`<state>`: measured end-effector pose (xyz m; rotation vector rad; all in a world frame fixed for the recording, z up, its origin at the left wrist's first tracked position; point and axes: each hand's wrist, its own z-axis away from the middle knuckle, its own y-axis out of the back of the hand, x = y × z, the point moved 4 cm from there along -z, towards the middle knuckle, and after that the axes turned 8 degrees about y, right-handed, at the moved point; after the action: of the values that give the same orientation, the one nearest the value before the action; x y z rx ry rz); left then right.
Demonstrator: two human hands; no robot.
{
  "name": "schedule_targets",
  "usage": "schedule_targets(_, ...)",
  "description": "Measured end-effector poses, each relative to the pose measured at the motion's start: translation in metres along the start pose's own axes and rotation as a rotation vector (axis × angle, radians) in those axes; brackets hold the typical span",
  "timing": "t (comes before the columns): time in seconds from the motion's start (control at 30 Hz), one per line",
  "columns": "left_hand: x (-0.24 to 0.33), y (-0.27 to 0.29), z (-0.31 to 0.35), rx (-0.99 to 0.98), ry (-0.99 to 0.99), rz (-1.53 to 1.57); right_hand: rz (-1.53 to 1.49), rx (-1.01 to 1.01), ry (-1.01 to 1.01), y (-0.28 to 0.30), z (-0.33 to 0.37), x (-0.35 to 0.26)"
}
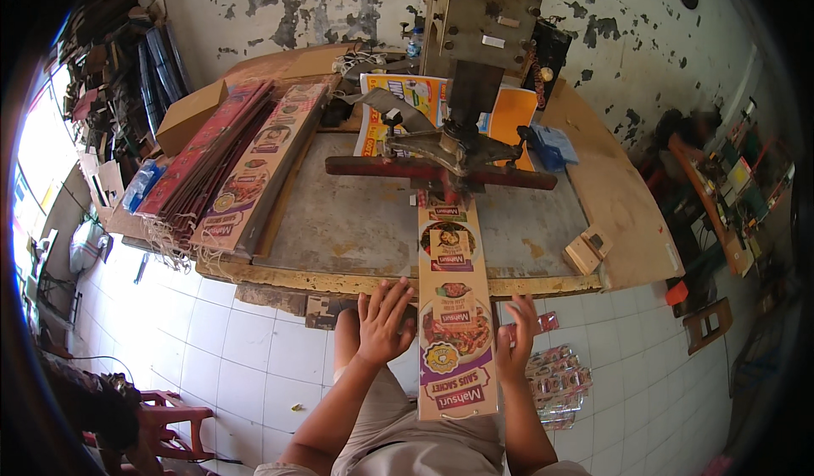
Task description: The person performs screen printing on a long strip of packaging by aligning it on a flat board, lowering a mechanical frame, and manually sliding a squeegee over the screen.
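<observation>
Head view: strip stacks (264,164) with lettered labels are piled at left; left hand (385,322) is spread, gripping nothing; printed strip (458,319), maroon-panelled, purple-banded, is laid under press (458,154), overhanging table (543,285); right hand (514,346) is held alongside, fingers parted, contact unclear.

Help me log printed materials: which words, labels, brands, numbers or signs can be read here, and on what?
I won't copy wording, brands or numbers; print stands on:
Long beige strip: large lettering, readable.
Beige stack, left: similar lettering, readable.
Yellow-and-white sheet: large print, partly hidden.
Floor packets: too small to read.
</observation>
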<state>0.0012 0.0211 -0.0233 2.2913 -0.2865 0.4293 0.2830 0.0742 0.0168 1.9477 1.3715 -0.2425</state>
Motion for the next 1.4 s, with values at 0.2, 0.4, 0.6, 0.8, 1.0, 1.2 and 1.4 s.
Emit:
schedule_targets(0.2, 0.0, 0.002, 0.001, -0.008, 0.014, 0.043, -0.779, -0.185, -0.624, 0.002, 0.026, -0.021)
schedule_targets(0.4, 0.001, 0.003, 0.0, -0.002, 0.015, 0.051, -0.884, -0.237, -0.659, 0.011, 0.025, -0.05)
schedule_targets(0.6, 0.013, 0.021, -0.009, 0.044, 0.024, 0.081, -0.87, -0.217, -0.646, 0.013, 0.013, -0.06)
schedule_targets(0.8, 0.024, 0.055, -0.034, -0.053, 0.078, 0.161, -0.82, -0.208, -0.626, -0.011, -0.009, -0.02)
schedule_targets(1.0, 0.024, 0.068, -0.064, -0.153, 0.02, 0.267, -0.846, -0.222, -0.62, -0.03, -0.044, -0.006)
schedule_targets(1.2, 0.033, 0.058, -0.084, -0.22, -0.082, 0.217, -0.891, -0.177, -0.626, -0.031, -0.055, -0.007)
schedule_targets(1.4, 0.034, 0.056, -0.082, -0.288, -0.038, 0.158, 0.024, -0.392, -0.464, 0.011, -0.087, -0.018)
